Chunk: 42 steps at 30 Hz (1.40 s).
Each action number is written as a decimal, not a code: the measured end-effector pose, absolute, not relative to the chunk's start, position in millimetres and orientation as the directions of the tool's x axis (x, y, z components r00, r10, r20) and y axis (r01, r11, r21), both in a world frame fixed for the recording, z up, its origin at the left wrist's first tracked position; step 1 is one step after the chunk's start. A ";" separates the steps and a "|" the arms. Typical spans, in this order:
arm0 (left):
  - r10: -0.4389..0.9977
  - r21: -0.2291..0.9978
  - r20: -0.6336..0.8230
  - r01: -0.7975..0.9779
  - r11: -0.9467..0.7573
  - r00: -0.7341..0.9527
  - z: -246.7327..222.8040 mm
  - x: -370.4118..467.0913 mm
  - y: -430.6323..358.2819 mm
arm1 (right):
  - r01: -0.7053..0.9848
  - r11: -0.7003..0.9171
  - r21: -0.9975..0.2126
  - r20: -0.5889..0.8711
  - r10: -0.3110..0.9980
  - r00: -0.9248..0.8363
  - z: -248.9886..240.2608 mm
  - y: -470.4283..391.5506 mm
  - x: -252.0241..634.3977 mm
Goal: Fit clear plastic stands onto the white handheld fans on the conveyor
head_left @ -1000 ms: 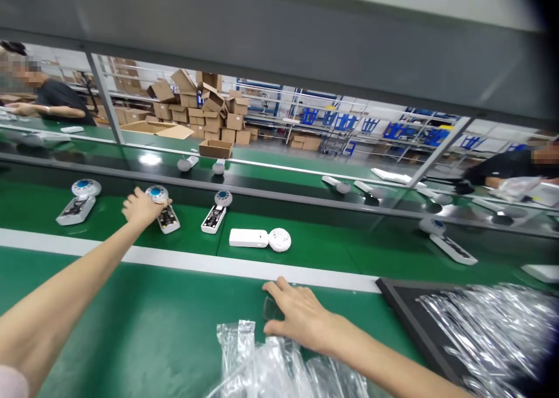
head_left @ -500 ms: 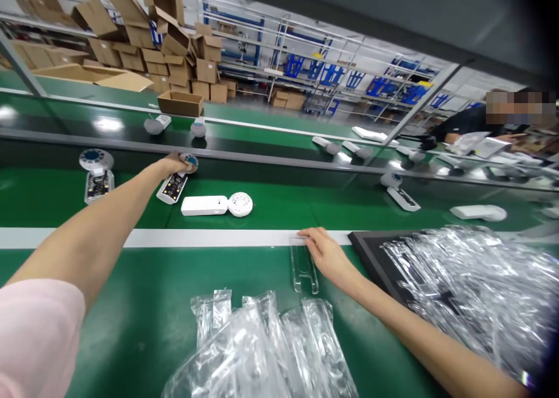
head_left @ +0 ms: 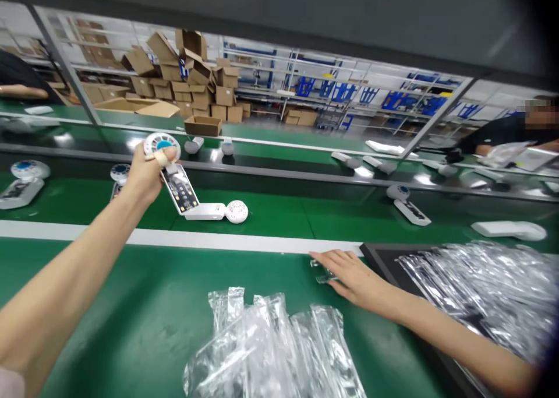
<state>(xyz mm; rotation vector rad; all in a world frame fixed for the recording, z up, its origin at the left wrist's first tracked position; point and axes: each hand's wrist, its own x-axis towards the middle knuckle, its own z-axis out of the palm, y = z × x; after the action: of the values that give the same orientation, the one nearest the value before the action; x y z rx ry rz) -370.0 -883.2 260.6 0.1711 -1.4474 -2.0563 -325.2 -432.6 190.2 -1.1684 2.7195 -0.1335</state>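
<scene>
We've got an open-backed fan (head_left: 180,189), circuit board showing, past the white strip (head_left: 244,242), with our left hand (head_left: 146,173) pinching its round head. Its lower end overlaps a closed white fan (head_left: 205,212) lying beyond the strip; can't tell if they touch. Our right hand (head_left: 356,275) is at the strip's near edge, fingers curved over a clear plastic piece (head_left: 324,279); we can't tell if it's gripped. Clear bags (head_left: 266,345) are piled on the strip's near side, and a black tray (head_left: 374,264) of clear parts (head_left: 493,287) sits by its right end.
</scene>
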 end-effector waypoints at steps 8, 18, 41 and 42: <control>-0.435 0.841 0.102 0.311 -0.442 -0.894 262.2 -329.9 -770.0 | -0.586 0.743 -0.323 0.366 -0.473 -0.801 246.2 -587.4 -305.9; -0.434 0.840 0.105 0.314 -0.443 -0.895 265.9 -315.2 -728.1 | -0.434 0.853 -0.290 0.489 -0.258 -0.833 233.5 -631.2 -302.6; -0.324 0.923 0.000 0.125 -0.365 -0.946 233.6 -321.5 -710.5 | -0.204 0.771 -0.603 0.242 -0.066 -0.968 241.1 -598.3 -346.1; -0.295 0.919 -0.031 0.088 -0.383 -0.955 230.3 -328.6 -709.4 | -0.197 0.801 -0.565 0.211 -0.091 -0.973 242.3 -593.4 -346.6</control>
<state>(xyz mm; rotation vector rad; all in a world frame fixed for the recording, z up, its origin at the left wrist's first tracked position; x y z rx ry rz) -328.6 -709.4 230.3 0.2788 -1.5902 -2.4198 -346.6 -593.4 242.3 -0.2536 3.1452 -1.0182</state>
